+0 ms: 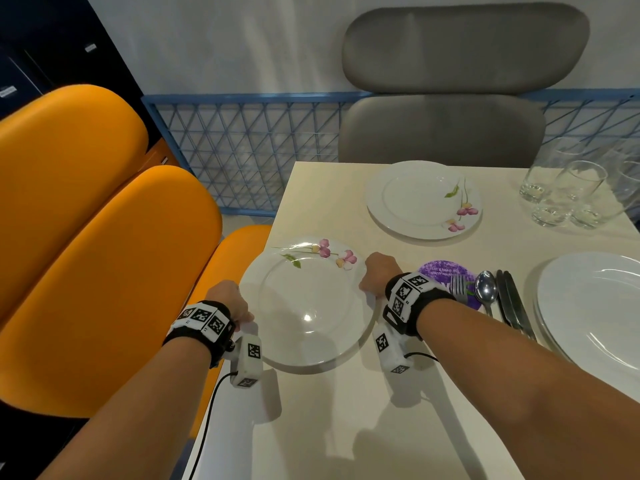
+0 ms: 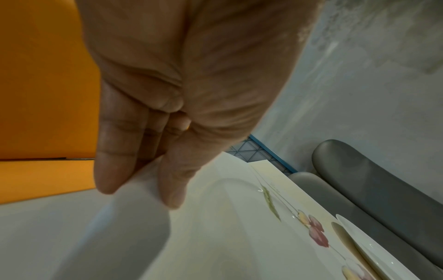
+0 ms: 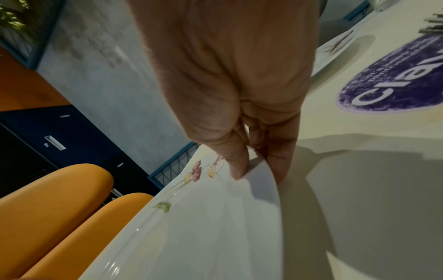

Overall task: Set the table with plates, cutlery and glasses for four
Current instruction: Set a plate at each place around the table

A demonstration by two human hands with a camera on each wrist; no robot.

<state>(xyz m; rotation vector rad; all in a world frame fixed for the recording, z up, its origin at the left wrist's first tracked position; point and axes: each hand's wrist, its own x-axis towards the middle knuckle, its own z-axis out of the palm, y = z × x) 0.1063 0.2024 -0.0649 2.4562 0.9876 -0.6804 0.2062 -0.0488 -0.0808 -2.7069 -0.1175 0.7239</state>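
Head view gives us the whole play: both hands are on the near floral plate point(image 1: 313, 303), the left hand point(image 1: 228, 301) pinching its left rim and the right hand point(image 1: 377, 277) pinching its right rim, thumbs on top and fingers curled beneath, as the wrist views confirm. That plate sits at the bench's point(image 1: 346, 427) left edge, in front of the orange seats point(image 1: 104, 254), and whether it is fully down or a hair above the surface is hard to call. A second floral plate point(image 1: 424, 199) already lies at the far place before the grey chair point(image 1: 450, 98). Over on the right, more white plates point(image 1: 595, 306) look stacked, with the cutlery point(image 1: 495, 296) bunched beside them on a purple sticker point(image 1: 445, 271), and the glasses point(image 1: 568, 192) clustered in the far corner. So we're on the plate-laying step, second place by my reading. Next up, I'd say: settle this plate square to the seat, release both rims, then reach for the stack.
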